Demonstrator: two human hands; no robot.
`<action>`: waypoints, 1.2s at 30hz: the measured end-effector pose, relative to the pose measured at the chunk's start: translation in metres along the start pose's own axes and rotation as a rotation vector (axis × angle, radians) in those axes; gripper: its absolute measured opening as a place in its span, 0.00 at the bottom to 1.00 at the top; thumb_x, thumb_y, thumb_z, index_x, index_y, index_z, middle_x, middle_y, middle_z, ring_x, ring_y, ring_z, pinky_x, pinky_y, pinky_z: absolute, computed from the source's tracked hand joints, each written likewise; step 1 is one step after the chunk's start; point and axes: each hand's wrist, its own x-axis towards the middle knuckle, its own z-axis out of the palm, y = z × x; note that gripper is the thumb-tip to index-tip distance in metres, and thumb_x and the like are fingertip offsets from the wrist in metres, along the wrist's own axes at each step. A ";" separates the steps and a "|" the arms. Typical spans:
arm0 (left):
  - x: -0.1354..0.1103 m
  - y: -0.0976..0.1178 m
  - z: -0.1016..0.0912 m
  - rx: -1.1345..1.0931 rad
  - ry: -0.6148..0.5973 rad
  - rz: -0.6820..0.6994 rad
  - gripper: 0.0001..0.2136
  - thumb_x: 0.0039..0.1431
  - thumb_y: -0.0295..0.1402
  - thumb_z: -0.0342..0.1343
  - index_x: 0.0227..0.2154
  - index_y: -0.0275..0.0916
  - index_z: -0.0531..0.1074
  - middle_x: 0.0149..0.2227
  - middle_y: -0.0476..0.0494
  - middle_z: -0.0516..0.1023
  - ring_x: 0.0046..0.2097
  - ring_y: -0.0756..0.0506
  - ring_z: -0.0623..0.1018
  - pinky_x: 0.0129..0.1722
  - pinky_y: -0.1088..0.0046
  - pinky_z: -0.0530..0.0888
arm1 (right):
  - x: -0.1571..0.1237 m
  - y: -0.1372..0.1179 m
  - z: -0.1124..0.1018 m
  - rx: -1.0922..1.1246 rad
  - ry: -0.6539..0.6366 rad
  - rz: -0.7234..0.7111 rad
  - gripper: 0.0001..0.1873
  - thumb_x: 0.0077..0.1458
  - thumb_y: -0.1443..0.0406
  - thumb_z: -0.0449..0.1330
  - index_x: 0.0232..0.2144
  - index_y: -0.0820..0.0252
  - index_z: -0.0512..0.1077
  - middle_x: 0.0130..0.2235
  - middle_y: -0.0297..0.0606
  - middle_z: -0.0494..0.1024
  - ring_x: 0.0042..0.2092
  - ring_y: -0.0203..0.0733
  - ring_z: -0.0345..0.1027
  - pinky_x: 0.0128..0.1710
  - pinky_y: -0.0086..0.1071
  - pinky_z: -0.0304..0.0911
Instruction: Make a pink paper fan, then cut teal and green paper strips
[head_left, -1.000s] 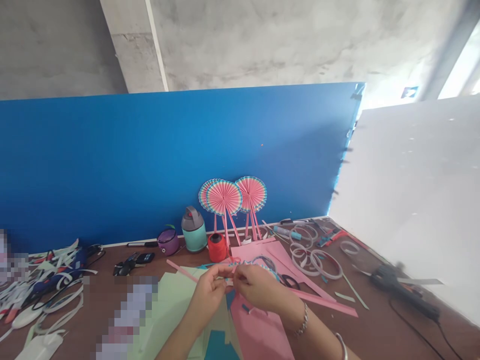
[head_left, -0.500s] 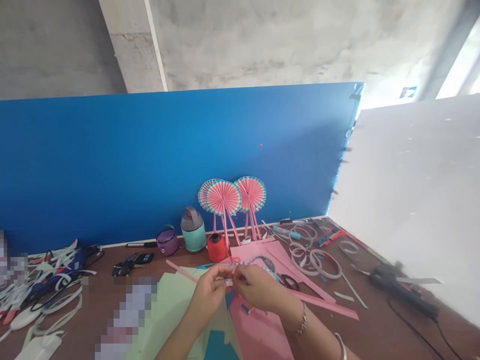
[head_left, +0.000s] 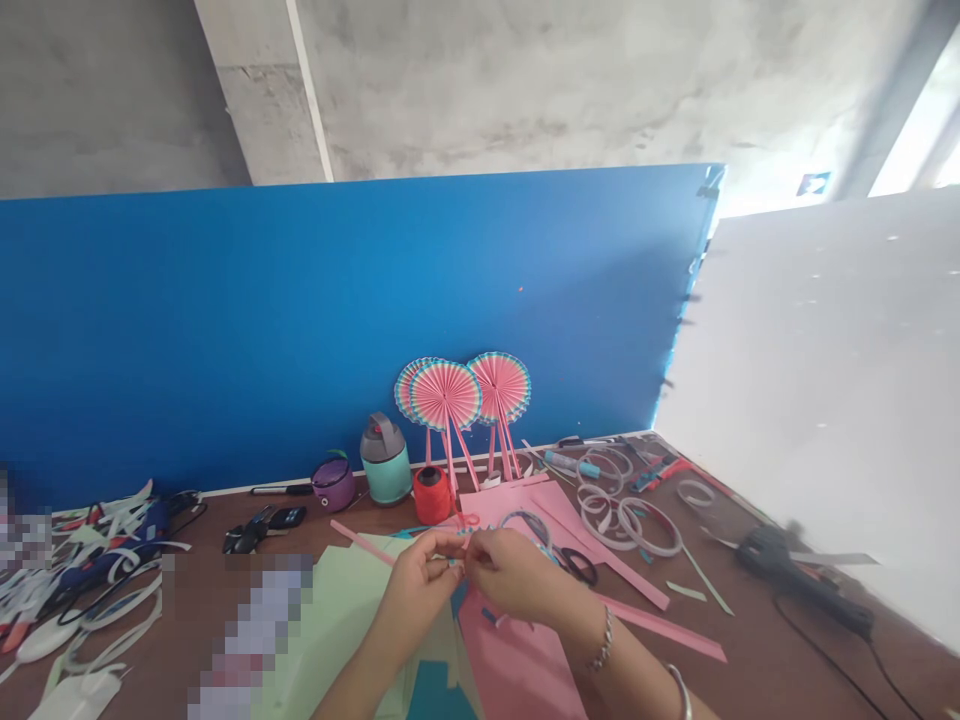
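Observation:
My left hand [head_left: 420, 592] and my right hand [head_left: 517, 574] meet low in the middle of the view, fingertips pinched together on a small folded pink and teal paper piece [head_left: 459, 563] with a red thread loop [head_left: 468, 521] sticking up from it. Below the hands lie pink paper sheets [head_left: 517, 670] and pale green paper sheets [head_left: 337, 620]. A thin pink paper strip [head_left: 361, 541] runs leftward from under my left hand. My right wrist wears bracelets.
Finished pink paper fans [head_left: 450, 397] lean on the blue partition [head_left: 300, 320]. Nearby stand a red thread spool [head_left: 432, 494], a teal bottle [head_left: 385, 461] and a purple pot [head_left: 334, 484]. Tape rings [head_left: 637, 520], scissors [head_left: 579, 566] and a glue gun [head_left: 795, 580] lie to the right; white strips [head_left: 90, 580] are heaped to the left.
Both hands stay pinched on the paper piece with only slight finger movement. The view has drifted a little.

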 end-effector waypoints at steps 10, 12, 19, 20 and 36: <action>-0.001 -0.002 0.000 -0.019 0.080 0.026 0.09 0.45 0.31 0.58 0.33 0.37 0.72 0.35 0.42 0.78 0.36 0.44 0.79 0.41 0.65 0.74 | 0.001 -0.001 0.000 0.135 0.029 0.018 0.14 0.49 0.66 0.53 0.18 0.64 0.74 0.20 0.39 0.75 0.21 0.34 0.63 0.21 0.24 0.52; -0.001 -0.001 -0.001 0.014 0.107 0.038 0.09 0.45 0.31 0.58 0.32 0.37 0.72 0.36 0.41 0.79 0.37 0.43 0.79 0.41 0.65 0.74 | 0.000 0.000 -0.002 0.192 0.013 0.028 0.15 0.50 0.63 0.53 0.19 0.64 0.75 0.19 0.40 0.75 0.20 0.34 0.62 0.20 0.24 0.53; -0.002 -0.005 -0.003 0.098 0.136 0.093 0.09 0.49 0.32 0.55 0.34 0.38 0.72 0.37 0.40 0.78 0.39 0.42 0.79 0.41 0.66 0.74 | -0.002 -0.001 0.001 0.268 -0.002 0.057 0.11 0.51 0.64 0.55 0.30 0.64 0.76 0.23 0.39 0.77 0.21 0.33 0.65 0.20 0.24 0.55; -0.002 -0.005 -0.003 0.102 0.140 0.099 0.09 0.49 0.32 0.55 0.34 0.38 0.72 0.37 0.40 0.78 0.39 0.42 0.78 0.41 0.66 0.74 | -0.002 -0.002 0.002 0.266 0.001 0.066 0.10 0.51 0.65 0.55 0.31 0.64 0.75 0.23 0.39 0.77 0.21 0.33 0.65 0.20 0.24 0.54; -0.003 0.007 -0.010 0.084 0.183 0.092 0.10 0.46 0.35 0.58 0.32 0.38 0.72 0.36 0.42 0.79 0.38 0.43 0.78 0.40 0.68 0.73 | 0.002 0.004 -0.007 0.162 0.153 0.066 0.08 0.45 0.72 0.55 0.27 0.62 0.74 0.26 0.37 0.77 0.29 0.36 0.67 0.27 0.25 0.55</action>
